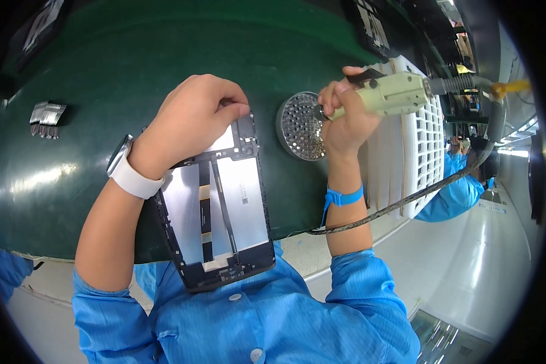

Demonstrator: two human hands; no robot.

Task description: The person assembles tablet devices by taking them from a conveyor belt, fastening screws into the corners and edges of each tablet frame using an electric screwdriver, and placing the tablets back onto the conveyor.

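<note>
An opened tablet (249,200) with a black frame and silver panels lies partly on the green table, its near end reaching past the edge toward my body. My left hand (203,115) is over its far end, thumb and fingertips pinched together at the far right corner. Whatever is in that pinch is hidden. My right hand (352,118) wraps round a pale green electric screwdriver (394,94), its tip end pointing left. Beneath that tip is a round metal dish (301,130) holding many small shiny screws.
A bundle of small dark and silver parts (47,119) lies on the green table (103,194) at left. White grid trays (428,145) stand at right. The screwdriver's cable (406,197) crosses my right forearm. Another person in a blue sleeve (449,194) is at far right.
</note>
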